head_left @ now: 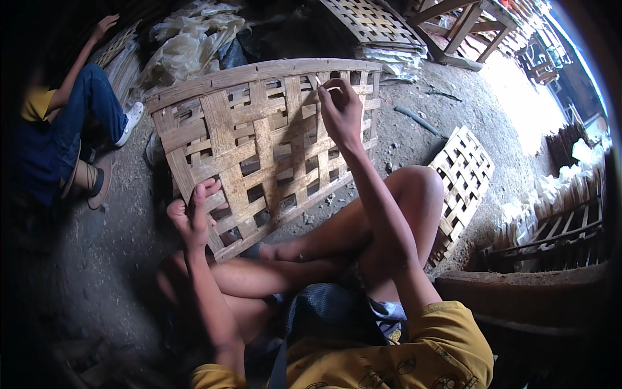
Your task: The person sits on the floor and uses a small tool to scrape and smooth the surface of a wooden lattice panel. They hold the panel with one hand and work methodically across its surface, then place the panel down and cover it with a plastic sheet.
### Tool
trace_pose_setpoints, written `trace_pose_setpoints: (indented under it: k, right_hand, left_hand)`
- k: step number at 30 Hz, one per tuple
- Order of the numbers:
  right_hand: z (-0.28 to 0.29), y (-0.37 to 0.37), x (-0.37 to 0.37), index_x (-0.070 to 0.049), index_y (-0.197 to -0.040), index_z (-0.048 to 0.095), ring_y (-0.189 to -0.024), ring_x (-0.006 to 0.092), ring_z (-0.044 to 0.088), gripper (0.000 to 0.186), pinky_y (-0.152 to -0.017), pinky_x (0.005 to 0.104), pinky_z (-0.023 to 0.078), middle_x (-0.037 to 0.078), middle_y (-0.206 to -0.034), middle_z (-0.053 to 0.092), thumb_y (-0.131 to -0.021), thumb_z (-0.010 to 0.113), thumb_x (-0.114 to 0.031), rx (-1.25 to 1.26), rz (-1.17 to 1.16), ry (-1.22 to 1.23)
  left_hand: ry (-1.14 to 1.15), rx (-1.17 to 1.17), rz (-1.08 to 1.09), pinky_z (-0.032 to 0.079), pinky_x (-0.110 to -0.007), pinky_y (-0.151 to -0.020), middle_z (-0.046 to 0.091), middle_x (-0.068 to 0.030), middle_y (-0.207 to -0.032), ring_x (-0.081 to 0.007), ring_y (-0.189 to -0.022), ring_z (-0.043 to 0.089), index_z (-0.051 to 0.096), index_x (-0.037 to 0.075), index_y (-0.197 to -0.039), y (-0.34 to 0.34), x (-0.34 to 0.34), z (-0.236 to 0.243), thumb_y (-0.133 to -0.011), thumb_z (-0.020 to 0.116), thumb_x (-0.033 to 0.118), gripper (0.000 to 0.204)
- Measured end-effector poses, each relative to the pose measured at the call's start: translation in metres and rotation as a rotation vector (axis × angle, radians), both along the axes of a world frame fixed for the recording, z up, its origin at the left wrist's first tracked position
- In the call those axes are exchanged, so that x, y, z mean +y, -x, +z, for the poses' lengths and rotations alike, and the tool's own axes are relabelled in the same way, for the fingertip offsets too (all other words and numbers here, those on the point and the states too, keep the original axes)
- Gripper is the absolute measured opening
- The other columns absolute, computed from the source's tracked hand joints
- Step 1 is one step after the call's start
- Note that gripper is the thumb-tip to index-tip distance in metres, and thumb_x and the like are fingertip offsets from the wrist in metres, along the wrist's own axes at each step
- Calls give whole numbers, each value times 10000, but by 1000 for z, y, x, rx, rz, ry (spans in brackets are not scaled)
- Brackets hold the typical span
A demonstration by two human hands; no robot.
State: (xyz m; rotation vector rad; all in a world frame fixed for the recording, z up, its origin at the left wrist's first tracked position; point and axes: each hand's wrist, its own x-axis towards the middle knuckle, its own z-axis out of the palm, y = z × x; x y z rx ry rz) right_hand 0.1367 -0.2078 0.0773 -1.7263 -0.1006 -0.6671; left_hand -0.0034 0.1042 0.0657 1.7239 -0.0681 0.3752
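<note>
A woven bamboo panel [272, 191] with a wooden rim along its top stands tilted in front of my crossed legs. My left hand [194, 212] grips its lower left edge, with the thumb on the near face and the fingers reaching past the edge. Close to the top rim, right of the middle, my right hand [341, 113] is closed in a pinch. A thin pale strip [318, 80] shows at its fingertips against the weave; its far end cannot be made out. Part of the panel lies in the right arm's shadow.
Another woven panel [463, 172] lies right of my knee. Stacked panels [372, 23] and crumpled plastic sheeting [191, 42] stand at the back. A wooden stand [463, 32] is far right, a dark rod [418, 120] on the ground. Another person [71, 123] sits at left.
</note>
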Motion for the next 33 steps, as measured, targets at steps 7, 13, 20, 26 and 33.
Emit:
trace_pose_setpoints:
  k: [7,13,20,26,33]
  right_hand:
    - [9,5,2,-14,-1028,626,-717,42,550,107,-636,230,437,-4,-800,635,-1006,625,-119,17,-162,-137]
    - [0,-5,2,-12,-1028,626,-755,58,579,122,-685,233,462,12,-829,654,-1011,628,-133,-28,-73,-136]
    - [-1,-6,-4,-28,-1014,616,-698,39,534,96,-615,203,415,-12,-781,614,-1009,620,-124,-61,50,-217]
    - [-3,-7,-7,-15,-1056,595,-715,58,559,121,-638,221,439,0,-808,637,-1016,611,-129,-33,-81,-227]
    - [10,11,18,-41,-1069,625,-595,22,419,117,-517,231,293,-26,-679,565,-1005,636,-138,24,78,-52]
  left_hand:
    - [-15,-34,6,416,-202,-410,773,-178,-962,-202,-650,744,701,-64,-1118,0,2,-3,-1038,585,394,479]
    - [9,-35,5,417,-202,-410,773,-180,-956,-207,-653,746,705,-60,-1112,-1,0,-5,-1037,592,384,465]
    - [-26,-31,17,417,-201,-406,772,-178,-948,-202,-650,744,710,-59,-1098,0,2,-4,-1037,591,386,466]
    - [-30,-41,18,416,-202,-404,772,-178,-946,-199,-642,740,709,-67,-1096,-2,1,-5,-1036,587,397,483]
    - [-31,-6,38,417,-207,-411,773,-175,-949,-205,-641,740,708,-71,-1095,2,3,-1,-1034,590,398,487]
